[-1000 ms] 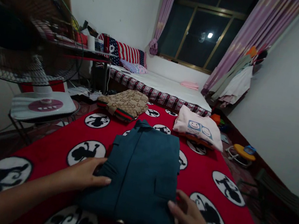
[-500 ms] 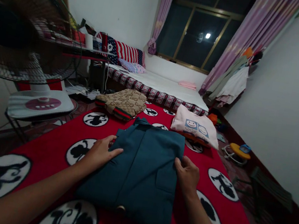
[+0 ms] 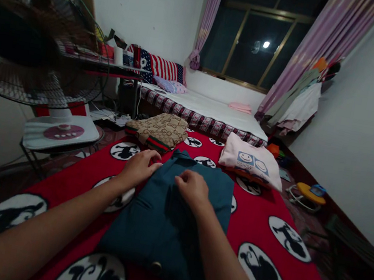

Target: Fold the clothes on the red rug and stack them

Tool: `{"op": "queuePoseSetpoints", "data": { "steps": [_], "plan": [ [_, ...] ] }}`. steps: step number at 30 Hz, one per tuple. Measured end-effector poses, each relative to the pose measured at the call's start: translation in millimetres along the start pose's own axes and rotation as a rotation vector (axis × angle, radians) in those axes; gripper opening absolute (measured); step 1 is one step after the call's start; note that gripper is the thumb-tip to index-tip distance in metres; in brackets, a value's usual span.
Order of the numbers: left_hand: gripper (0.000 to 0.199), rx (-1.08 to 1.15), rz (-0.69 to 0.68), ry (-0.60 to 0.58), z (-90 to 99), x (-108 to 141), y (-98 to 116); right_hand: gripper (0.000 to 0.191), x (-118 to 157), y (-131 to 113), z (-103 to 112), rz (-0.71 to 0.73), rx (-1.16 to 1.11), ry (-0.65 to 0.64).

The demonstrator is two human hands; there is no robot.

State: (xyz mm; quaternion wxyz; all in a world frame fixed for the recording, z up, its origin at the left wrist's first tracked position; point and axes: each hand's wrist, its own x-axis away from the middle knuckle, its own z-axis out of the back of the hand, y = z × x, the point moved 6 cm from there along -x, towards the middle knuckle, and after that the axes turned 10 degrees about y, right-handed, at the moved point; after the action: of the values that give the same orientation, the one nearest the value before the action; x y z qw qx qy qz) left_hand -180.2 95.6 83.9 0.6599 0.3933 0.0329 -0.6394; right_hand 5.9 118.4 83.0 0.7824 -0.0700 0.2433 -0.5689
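As the teal top (image 3: 145,229) lies folded on the red blanket (image 3: 252,219), button (image 3: 155,266) at its near edge, the L hand (image 3: 141,166) is at its far L side, thumb & fingertips slightly apart; unclear if that grip has any cloth btwn. The R hand (image 3: 194,190) is over the top's far half, fingers curled in twd the thumb; can't tell if its grip pinches fabric (the hand itself hides the spot). R forearm (image 3: 214,241) crosses the top's R side. Beyond, a brown garment (image 3: 162,128) sits to the L, a pink shirt (image 3: 251,158) w/ smiley prints to the R. Fan (image 3: 12,39) far L; bed (image 3: 207,106) at back, nr the window (image 3: 256,51).
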Motion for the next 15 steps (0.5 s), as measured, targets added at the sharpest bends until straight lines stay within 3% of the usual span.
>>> {"op": "queuePoseSetpoints", "data": {
  "steps": [2,4,10,15],
  "plan": [
    [0.019,0.097,-0.051,-0.01,-12.6,-14,-8,0.021,6,1,-26,-0.019,-0.027,0.032],
    [0.025,0.186,-0.098,-0.021,-23.8,-24,-13,0.021,14,3,-38,0.019,-0.054,0.111],
    [0.037,0.304,-0.226,-0.063,-41.8,-36,0,0.017,23,4,-39,0.126,-0.119,0.168],
    [0.038,0.135,-0.447,-0.027,-52.0,-35,17,0.015,22,5,-39,0.125,-0.127,0.182]
  ]
}}
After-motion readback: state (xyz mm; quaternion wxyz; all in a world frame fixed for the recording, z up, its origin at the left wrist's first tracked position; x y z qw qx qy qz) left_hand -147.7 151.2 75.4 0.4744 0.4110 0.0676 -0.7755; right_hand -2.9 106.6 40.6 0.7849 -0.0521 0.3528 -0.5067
